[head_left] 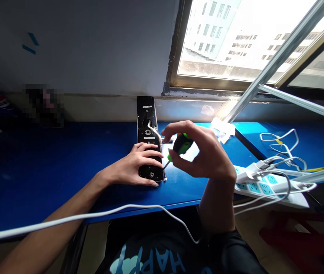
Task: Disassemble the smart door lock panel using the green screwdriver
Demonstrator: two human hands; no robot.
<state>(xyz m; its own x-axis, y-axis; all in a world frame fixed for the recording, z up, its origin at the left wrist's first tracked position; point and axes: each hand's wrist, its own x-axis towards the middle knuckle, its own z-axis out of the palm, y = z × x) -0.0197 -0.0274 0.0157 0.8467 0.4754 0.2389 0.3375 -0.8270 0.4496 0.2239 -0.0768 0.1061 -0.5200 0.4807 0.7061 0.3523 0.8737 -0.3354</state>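
A long black panel [147, 152] with metal fittings and small white labels lies on the blue table; it looks like the back of a door lock. A white wrapped cable [155, 133] runs along its upper right part. Across the panel's near half rests my left hand [144, 163], fingers spread and thumb by the near end. My right hand [198, 148] is closed around a black and green screwdriver [181, 145]. The screwdriver's thin shaft slants down to the panel's right edge, close to my left fingertips. Exactly where the tip touches, I cannot make out.
A white power strip [264, 186] with plugs and cables sits at the table's right. Metal framing [264, 82] rises before the window. A white cable [116, 210] crosses near the table's front edge. A dark blue Pepsi-marked object [2, 102] stands at the far left.
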